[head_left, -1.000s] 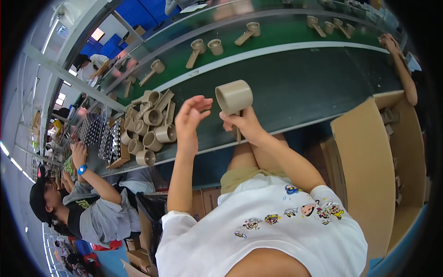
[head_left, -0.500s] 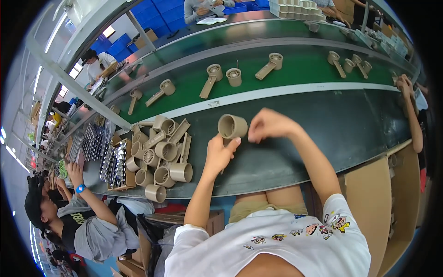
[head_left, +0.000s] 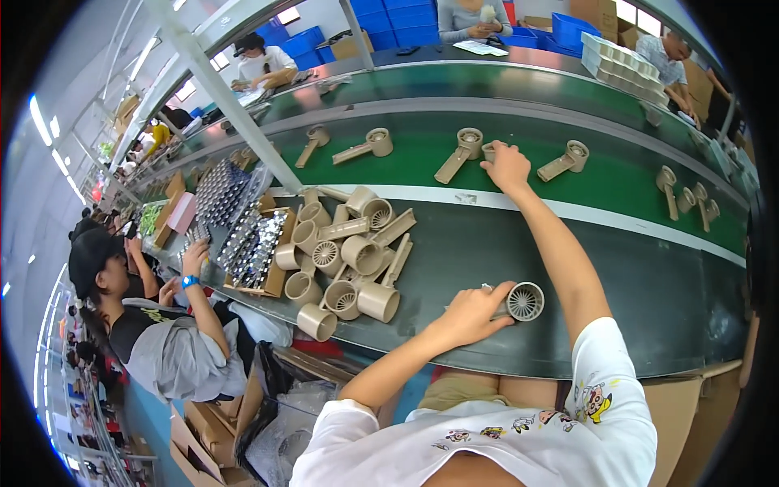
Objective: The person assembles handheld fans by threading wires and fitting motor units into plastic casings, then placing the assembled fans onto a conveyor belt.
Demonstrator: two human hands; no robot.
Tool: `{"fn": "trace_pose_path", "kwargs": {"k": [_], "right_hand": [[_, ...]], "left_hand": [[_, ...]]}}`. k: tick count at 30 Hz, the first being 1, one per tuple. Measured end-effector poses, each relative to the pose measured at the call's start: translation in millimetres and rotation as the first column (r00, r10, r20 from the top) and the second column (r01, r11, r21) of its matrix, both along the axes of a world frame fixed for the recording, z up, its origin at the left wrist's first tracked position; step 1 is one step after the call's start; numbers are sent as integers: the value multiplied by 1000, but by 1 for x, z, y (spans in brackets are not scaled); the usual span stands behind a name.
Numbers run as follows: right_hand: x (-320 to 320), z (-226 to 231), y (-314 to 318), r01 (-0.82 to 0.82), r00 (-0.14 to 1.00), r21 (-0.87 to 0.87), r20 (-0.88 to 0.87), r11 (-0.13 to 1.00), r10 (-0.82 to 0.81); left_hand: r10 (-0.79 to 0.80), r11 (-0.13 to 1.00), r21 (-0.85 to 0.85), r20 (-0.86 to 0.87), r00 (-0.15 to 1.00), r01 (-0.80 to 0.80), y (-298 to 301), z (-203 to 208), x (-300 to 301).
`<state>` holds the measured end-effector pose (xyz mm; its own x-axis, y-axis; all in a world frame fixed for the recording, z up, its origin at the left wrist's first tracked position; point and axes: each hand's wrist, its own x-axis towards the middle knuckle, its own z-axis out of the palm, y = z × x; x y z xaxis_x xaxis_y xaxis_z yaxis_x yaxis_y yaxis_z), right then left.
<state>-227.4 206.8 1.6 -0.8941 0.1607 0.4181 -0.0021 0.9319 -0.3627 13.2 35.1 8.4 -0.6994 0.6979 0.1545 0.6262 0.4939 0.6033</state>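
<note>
My left hand [head_left: 475, 315] is closed around the handle of a beige plastic fan housing [head_left: 526, 302]. The housing's round end lies over the near black worktop, its spoked grille facing up. Stretched out across the worktop, my right hand [head_left: 508, 166] reaches the green conveyor belt. Its fingers are closed on a short beige fan cylinder [head_left: 488, 152], most of which they cover. Just left of that cylinder, a beige fan housing with a handle [head_left: 462, 152] lies on the belt. A pile of similar beige housings [head_left: 357, 253] sits to the left of my left hand.
More beige housings lie along the belt, one [head_left: 566, 161] right of my right hand. Beyond the pile stands a cardboard box of shiny metallic parts [head_left: 258, 243]. A grey metal post [head_left: 235, 105] rises at left. A co-worker [head_left: 162, 325] sits left; others work across the line.
My right hand has moved from beside the housing out to the belt and onto the short cylinder. My left hand has lowered the housing, turning its grille up. The view has swung left.
</note>
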Motion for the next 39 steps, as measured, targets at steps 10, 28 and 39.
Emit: {"fn": "trace_pose_path", "kwargs": {"k": [10, 28, 39], "right_hand": [[173, 52, 39, -315, 944, -357, -21, 880, 330], [319, 15, 72, -132, 985, -417, -156, 899, 72], [319, 11, 79, 164, 985, -299, -3, 940, -172]], "left_hand": [[22, 999, -29, -141, 990, -26, 1, -5, 6], [-17, 996, -84, -228, 973, -2, 15, 6, 12], [-27, 993, 98, -318, 948, 61, 13, 28, 9]]}}
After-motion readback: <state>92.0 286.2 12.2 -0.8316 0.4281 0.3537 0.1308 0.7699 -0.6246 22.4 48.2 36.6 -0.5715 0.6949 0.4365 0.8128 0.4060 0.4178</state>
